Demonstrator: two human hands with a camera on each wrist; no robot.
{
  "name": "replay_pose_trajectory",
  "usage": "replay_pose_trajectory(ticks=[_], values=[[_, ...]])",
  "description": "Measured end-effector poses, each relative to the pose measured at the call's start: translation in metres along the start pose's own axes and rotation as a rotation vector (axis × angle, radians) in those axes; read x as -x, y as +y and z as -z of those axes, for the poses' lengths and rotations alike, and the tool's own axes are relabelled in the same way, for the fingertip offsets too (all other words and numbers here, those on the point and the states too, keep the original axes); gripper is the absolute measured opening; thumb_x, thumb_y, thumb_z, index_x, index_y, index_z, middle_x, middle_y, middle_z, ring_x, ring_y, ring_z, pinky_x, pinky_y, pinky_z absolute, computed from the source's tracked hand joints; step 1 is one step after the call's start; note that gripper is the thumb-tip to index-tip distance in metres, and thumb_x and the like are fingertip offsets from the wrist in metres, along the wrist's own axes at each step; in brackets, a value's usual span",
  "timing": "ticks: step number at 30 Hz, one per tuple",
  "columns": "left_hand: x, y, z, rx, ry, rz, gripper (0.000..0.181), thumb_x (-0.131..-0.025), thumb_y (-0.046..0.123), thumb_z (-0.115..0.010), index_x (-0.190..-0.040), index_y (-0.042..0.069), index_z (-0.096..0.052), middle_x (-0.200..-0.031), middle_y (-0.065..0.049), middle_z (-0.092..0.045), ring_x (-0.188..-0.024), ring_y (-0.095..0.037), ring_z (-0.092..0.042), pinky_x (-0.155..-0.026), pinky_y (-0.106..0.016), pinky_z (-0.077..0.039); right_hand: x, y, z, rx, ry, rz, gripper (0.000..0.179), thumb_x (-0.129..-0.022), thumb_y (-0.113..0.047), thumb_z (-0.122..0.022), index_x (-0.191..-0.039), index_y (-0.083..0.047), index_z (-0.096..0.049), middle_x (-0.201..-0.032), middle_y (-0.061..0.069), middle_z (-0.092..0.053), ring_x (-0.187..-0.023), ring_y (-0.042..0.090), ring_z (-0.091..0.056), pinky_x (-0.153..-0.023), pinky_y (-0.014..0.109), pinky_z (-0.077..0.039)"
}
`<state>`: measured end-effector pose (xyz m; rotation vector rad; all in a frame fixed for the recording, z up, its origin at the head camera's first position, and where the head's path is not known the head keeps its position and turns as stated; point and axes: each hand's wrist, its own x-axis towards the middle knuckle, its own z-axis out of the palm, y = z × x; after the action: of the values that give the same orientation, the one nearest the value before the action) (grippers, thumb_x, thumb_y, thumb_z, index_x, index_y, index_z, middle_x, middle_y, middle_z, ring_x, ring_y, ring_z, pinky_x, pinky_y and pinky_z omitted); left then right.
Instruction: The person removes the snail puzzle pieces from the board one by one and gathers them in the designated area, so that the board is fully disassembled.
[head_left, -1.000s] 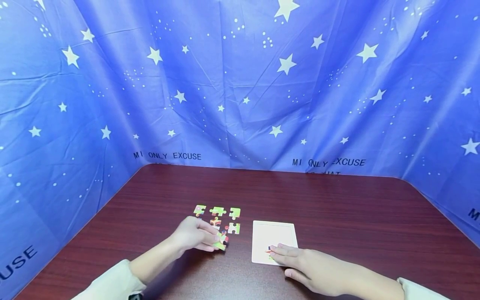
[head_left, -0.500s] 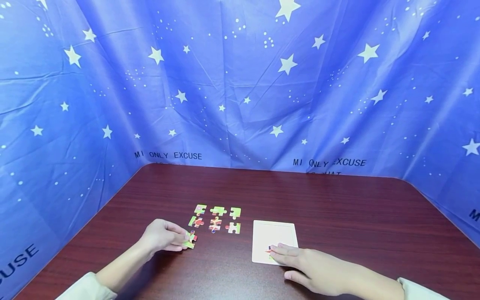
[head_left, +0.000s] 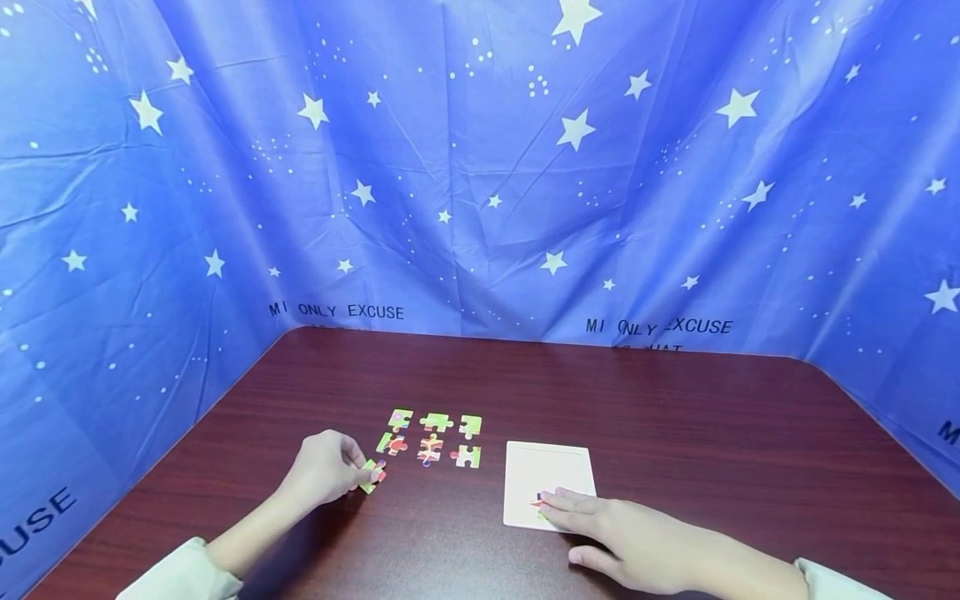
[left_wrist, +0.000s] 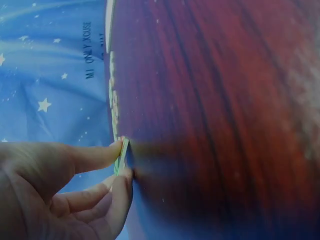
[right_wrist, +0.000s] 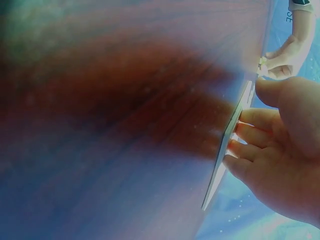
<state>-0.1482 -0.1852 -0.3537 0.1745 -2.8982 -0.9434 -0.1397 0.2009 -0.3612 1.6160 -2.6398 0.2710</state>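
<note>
My left hand (head_left: 324, 471) pinches a green and red jigsaw piece (head_left: 371, 477) between thumb and fingers, just in front of the left end of the loose rows. In the left wrist view the piece (left_wrist: 123, 155) appears edge-on, tilted, near the tabletop. My right hand (head_left: 648, 542) lies with its fingers extended over the near right corner of a white square puzzle tray (head_left: 540, 467). A colourful printed patch (head_left: 537, 503) shows in the tray beside the fingertips, partly hidden under them. The right wrist view has the tray (right_wrist: 216, 167) from its edge, fingertips touching it.
Between the left hand and the tray, several loose jigsaw pieces (head_left: 430, 448) form two rows on the dark red wooden table (head_left: 675, 417). A blue star-patterned curtain (head_left: 465, 167) stands around the table's back and sides.
The left hand has carried its jigsaw piece leftward, from in front of the middle column to the left end, then slightly back and turned it. The right hand and tray have stayed put.
</note>
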Motion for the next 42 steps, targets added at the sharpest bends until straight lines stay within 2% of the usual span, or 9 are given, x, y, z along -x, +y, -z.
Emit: replay_pose_trajectory(ticks=[4,10,15,26,33,38,42], values=[[0.001,0.004,-0.001,-0.090,0.021,-0.043,0.025,-0.070,0.015,-0.082,-0.060,0.010,-0.059,-0.048,0.003,-0.058,-0.049,-0.010,-0.051,-0.050,-0.025,-0.039,0.000,0.000,0.000,0.025,0.016,0.009,0.047,-0.102,-0.034,-0.044,-0.143,-0.013,-0.045,-0.148,0.004,-0.048,-0.132,0.024,-0.051,-0.098,0.038,-0.051],[0.000,0.007,-0.003,-0.140,0.032,-0.055,0.029,-0.071,0.015,-0.080,-0.056,0.010,-0.055,-0.047,0.004,-0.054,-0.049,-0.011,-0.048,-0.048,-0.025,-0.037,0.001,0.000,0.000,0.035,0.021,0.014,0.047,-0.101,-0.034,-0.044,-0.144,-0.013,-0.044,-0.148,0.004,-0.048,-0.132,0.025,-0.051,-0.098,0.037,-0.051],[-0.002,0.007,-0.005,-0.131,0.044,-0.053,0.033,-0.071,0.018,-0.081,-0.053,0.010,-0.054,-0.046,0.004,-0.049,-0.050,-0.011,-0.044,-0.048,-0.024,-0.035,0.001,-0.001,0.000,0.027,0.014,0.010,0.047,-0.102,-0.034,-0.043,-0.143,-0.012,-0.046,-0.148,0.004,-0.048,-0.132,0.024,-0.051,-0.098,0.037,-0.051],[-0.001,0.008,-0.005,-0.120,0.039,-0.046,0.035,-0.070,0.018,-0.080,-0.051,0.010,-0.052,-0.045,0.004,-0.050,-0.049,-0.011,-0.044,-0.047,-0.024,-0.035,0.001,-0.001,-0.001,0.025,0.015,0.004,0.047,-0.102,-0.035,-0.044,-0.144,-0.013,-0.044,-0.148,0.004,-0.047,-0.133,0.024,-0.050,-0.098,0.038,-0.051],[-0.002,0.010,0.002,-0.109,0.014,-0.041,0.034,-0.072,0.022,-0.081,-0.054,0.009,-0.056,-0.045,0.003,-0.049,-0.049,-0.011,-0.045,-0.047,-0.024,-0.035,0.000,0.000,-0.001,0.029,0.017,0.015,0.047,-0.101,-0.034,-0.045,-0.143,-0.012,-0.046,-0.148,0.004,-0.048,-0.133,0.024,-0.050,-0.098,0.037,-0.051],[-0.007,0.019,0.007,-0.118,0.012,-0.082,0.028,-0.073,0.025,-0.080,-0.062,0.010,-0.059,-0.056,0.002,-0.054,-0.056,-0.013,-0.047,-0.051,-0.026,-0.037,0.000,0.000,0.000,0.029,0.018,0.019,0.048,-0.101,-0.035,-0.045,-0.143,-0.013,-0.045,-0.148,0.004,-0.048,-0.133,0.023,-0.050,-0.098,0.036,-0.051],[-0.012,0.032,0.000,-0.060,-0.036,-0.100,0.023,-0.075,0.026,-0.079,-0.068,0.012,-0.062,-0.061,0.003,-0.058,-0.059,-0.011,-0.051,-0.054,-0.026,-0.040,0.000,0.000,-0.001,0.036,0.026,0.022,0.049,-0.101,-0.036,-0.046,-0.143,-0.013,-0.045,-0.148,0.003,-0.048,-0.133,0.023,-0.051,-0.097,0.036,-0.051]])
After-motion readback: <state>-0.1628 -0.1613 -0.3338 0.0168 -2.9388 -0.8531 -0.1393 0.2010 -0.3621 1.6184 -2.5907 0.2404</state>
